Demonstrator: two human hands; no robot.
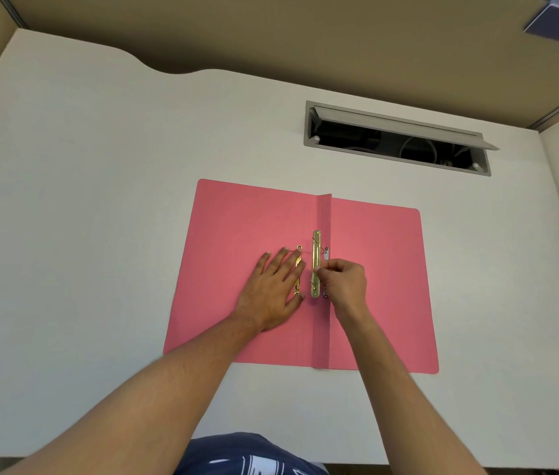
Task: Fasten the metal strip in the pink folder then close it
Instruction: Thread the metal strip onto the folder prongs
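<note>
Pink folder [374, 286] lies open flat on the desk [83, 200]. Left hand [273, 289] is spread flat, nothing gripped, pinning the left cover against sliding. Metal strip [315, 264], beside the spine, is pinched by right hand [343, 282] fingertips, presumably for seating.

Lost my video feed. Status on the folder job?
Left hand flat on open pink folder. Right hand pinching at metal strip by the spine. Nothing in the way.
</note>
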